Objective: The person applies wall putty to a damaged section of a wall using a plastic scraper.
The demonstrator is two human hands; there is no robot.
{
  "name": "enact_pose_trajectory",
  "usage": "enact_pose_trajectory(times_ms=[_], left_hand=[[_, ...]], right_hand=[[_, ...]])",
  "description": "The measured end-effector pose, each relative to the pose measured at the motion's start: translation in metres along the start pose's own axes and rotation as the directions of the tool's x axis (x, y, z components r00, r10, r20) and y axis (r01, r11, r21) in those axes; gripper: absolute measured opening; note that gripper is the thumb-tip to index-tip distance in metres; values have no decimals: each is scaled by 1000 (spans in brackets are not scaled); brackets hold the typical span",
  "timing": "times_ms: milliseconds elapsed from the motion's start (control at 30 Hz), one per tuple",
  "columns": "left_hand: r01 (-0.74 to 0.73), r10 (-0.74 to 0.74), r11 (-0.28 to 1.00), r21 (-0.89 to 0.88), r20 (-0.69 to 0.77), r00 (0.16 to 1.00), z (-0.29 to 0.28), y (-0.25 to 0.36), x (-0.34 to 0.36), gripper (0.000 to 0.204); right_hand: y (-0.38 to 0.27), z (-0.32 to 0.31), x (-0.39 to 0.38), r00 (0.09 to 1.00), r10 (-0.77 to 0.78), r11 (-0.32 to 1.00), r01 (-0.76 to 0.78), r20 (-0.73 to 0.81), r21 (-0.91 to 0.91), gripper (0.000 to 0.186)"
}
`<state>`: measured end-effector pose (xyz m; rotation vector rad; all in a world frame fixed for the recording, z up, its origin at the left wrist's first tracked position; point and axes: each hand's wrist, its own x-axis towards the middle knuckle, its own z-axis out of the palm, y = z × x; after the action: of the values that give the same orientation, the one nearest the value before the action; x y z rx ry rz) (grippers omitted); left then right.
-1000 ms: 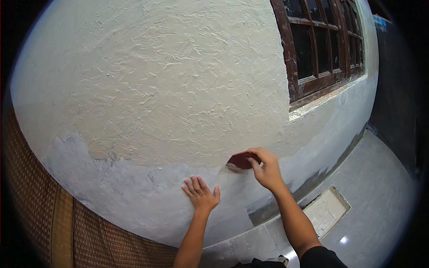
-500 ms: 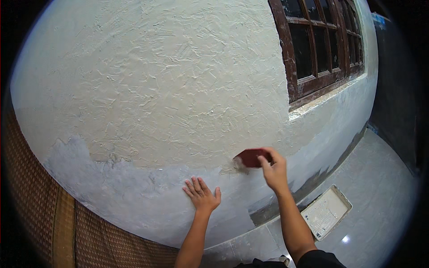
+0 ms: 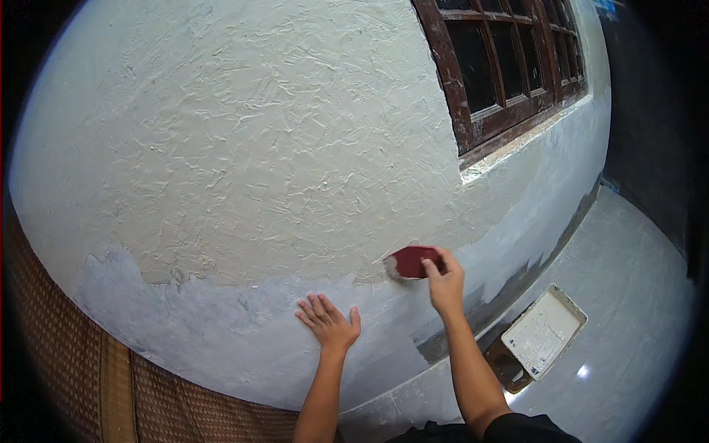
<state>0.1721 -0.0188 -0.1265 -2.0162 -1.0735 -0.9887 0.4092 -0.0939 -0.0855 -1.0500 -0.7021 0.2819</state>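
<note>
1. Head view, nearest: the left hand [image 3: 329, 323] lay flat, fingers spread wide, pressed on the smooth grey lower band [image 3: 221, 325] of the wall; it held nothing.
2. The right hand [image 3: 444, 280] was closed around a dark red scraper [image 3: 410, 262], its pale-smeared edge touching the wall just where the grey band met the rough white textured plaster [image 3: 258, 148].
3. Risk, as a judgement: a steeply tilted edge could gouge the plaster, and the bracing palm could slip or smudge the grey coat (if it was wet, which could not be told).
4. Lower right, on the floor [image 3: 635, 295]: a white tray [image 3: 543, 332] beside the wall's foot.
5. Farthest: a dark wooden window frame [image 3: 509, 74], upper right.
</note>
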Motion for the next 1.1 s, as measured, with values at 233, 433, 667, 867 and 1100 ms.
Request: enact_pose_trajectory(times_ms=[233,433,667,867,1100], left_hand=[[-9,9,1000,14,8,1000,-1,-1,1,107],[-12,12,1000,12,10,1000,0,-3,1,107],[-22,21,1000,5,27,999,-3,-2,2,110],[-33,33,999,11,16,999,-4,0,3,109],[-27,26,1000,13,28,999,-4,-2,2,110]], right_hand=[[2,3,-4,987,3,1000,-3,163,2,23],[1,-5,-3,993,72,978,-88,95,187,21],[0,-9,3,986,151,949,-127,-64,287,24],[1,11,-11,985,53,989,-74,167,127,25],[-1,-14,6,992,125,963,-130,37,237,27]])
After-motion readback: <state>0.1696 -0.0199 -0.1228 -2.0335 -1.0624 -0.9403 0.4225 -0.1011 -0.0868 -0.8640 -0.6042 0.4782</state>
